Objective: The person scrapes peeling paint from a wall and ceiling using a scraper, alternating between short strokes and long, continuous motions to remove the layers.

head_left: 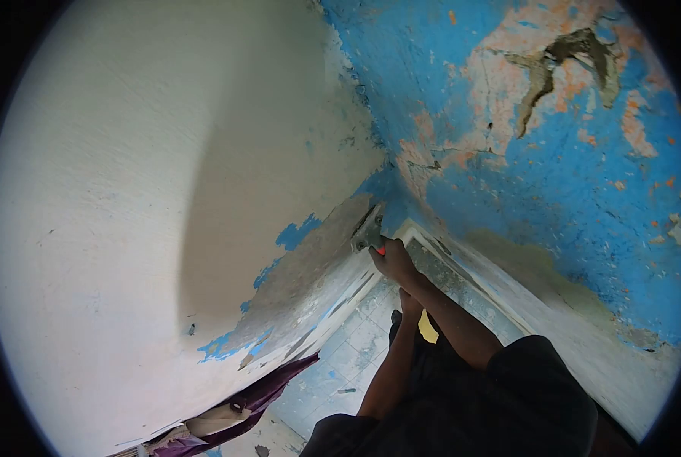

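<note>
My right hand (395, 261) is closed around the handle of a paint scraper (369, 230), a bit of red showing at the grip. The scraper's wide metal blade lies against the lower left wall near the corner, where bare grey plaster (310, 251) meets remnants of blue paint (298, 231). Below and partly behind my right forearm is my left hand (410, 302); its fingers are mostly hidden, so what it holds, if anything, does not show. Something yellow (427, 326) appears between my arms, too covered to identify.
The right wall (569, 190) has flaking blue paint and a deep crack (573, 53). A purple sheet-like item (272, 388) with debris lies along the foot of the left wall (112, 190). Paint chips lie on the tiled floor (333, 362). A pale ledge (409, 226) runs round the corner.
</note>
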A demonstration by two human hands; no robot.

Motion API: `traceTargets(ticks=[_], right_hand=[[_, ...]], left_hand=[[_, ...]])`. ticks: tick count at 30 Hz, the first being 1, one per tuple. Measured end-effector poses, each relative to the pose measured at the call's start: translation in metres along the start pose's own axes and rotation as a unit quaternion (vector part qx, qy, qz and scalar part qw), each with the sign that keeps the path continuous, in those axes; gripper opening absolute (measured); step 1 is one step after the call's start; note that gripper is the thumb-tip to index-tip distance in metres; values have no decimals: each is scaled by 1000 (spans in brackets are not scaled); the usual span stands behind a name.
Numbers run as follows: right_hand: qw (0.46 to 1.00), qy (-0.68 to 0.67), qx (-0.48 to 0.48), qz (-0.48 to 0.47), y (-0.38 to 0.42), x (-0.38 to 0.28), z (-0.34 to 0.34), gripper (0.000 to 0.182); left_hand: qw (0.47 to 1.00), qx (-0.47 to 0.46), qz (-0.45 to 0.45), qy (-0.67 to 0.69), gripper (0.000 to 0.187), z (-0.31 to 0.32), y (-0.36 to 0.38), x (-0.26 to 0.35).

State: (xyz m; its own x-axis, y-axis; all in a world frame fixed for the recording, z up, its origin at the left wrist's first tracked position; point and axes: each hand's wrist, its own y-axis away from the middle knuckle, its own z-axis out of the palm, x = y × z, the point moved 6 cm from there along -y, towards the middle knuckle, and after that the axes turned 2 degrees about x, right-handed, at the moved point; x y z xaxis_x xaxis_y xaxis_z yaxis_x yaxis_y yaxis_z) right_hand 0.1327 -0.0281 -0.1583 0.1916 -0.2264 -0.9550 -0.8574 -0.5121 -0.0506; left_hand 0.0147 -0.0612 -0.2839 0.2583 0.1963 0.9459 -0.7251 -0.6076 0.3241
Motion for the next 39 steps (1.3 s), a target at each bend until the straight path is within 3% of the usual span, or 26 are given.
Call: traceTargets(ticks=[1, 5, 11, 13, 15, 19, 22, 27, 31, 35, 39], right_hand=[[1000, -2, -4, 0, -3, -6, -4, 23], [999, -7, -35, 11, -4, 22, 1, 21], [998, 20, -42, -30, -8, 20, -3, 22], [998, 18, -59, -24, -10, 29, 0, 23], [997, 27, -71, -27, -4, 30, 2, 23], [995, 51, -62, -52, -13, 15, 2, 21], [998, 13, -37, -53, -7, 18, 3, 20], [998, 38, -36, -41, -6, 21, 11, 22], [998, 19, -44, -32, -1, 23, 11, 21], [996, 0, -32, -89, -9, 5, 6, 20], [998, -1, -43, -48, -9, 11, 10, 20]], left_hand=[[997, 1, 66, -42, 26, 3, -3, -3], [990, -32, 86, -110, 24, 9, -25, -87], [959, -48, 186, -207, 42, 18, -30, -82], [958, -60, 186, -211, 41, 25, -28, -98], [990, -73, 89, -87, 39, 21, -39, -155], [994, -87, 19, 71, 36, 30, -48, -153], [991, -80, 84, -65, 37, 14, -48, -147], [999, -35, 15, 28, 40, 4, -48, -172], [972, -52, 111, -202, 44, 7, -35, -121], [976, 1, 134, -172, 50, 7, -53, -132], [991, -12, 52, -125, 56, -1, -39, -135]])
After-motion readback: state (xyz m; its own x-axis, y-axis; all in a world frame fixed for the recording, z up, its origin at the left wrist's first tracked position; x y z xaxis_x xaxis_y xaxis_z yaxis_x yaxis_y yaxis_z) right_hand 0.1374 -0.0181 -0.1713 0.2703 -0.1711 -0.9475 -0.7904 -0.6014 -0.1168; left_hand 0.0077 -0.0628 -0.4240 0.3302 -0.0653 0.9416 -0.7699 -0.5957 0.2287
